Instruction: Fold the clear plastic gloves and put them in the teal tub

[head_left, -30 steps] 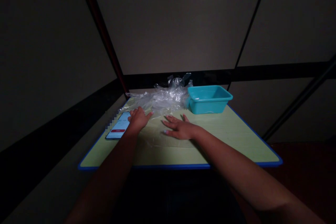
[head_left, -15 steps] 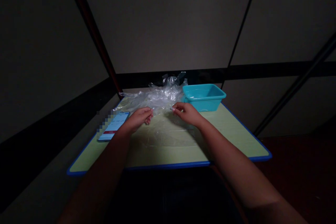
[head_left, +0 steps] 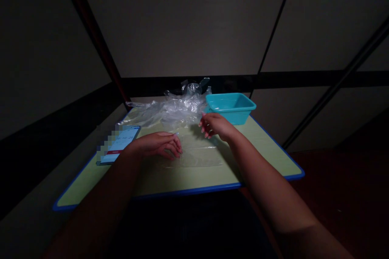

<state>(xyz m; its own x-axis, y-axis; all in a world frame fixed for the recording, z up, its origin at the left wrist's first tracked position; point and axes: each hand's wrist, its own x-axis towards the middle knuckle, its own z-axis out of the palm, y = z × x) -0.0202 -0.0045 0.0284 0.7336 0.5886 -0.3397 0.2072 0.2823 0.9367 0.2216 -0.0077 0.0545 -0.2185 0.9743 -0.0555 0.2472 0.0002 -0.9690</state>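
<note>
Both hands move from where they are half a second ago: the left hand is lower, nearer the front of the table, and the right hand is up before the turquoise tub. Along the table's far side, the tub and a crumpled heap of clear plastic stand close together, the heap spilling toward the left corner. Green tabletop shows as open room between the right forearm and the right-hand blue edging, and a narrower strip lies between the thin clear bag and the front edge. On the left, a phone (part of it lost under blocky pixels) takes up the space beside that edge.

Compared with the earlier frame, the two hands' fingertips are wider apart, while tub, heap and phone keep their places on the table. The bag lies flat in front of the hands, its outline faint.

The left hand is palm down, fingers loosely bent together, thumb along the top, tips by the bag's left part. The right hand hangs with fingers half curled, overlapping the tub's front wall in view. Whether either hand pinches any film, I cannot tell.
</note>
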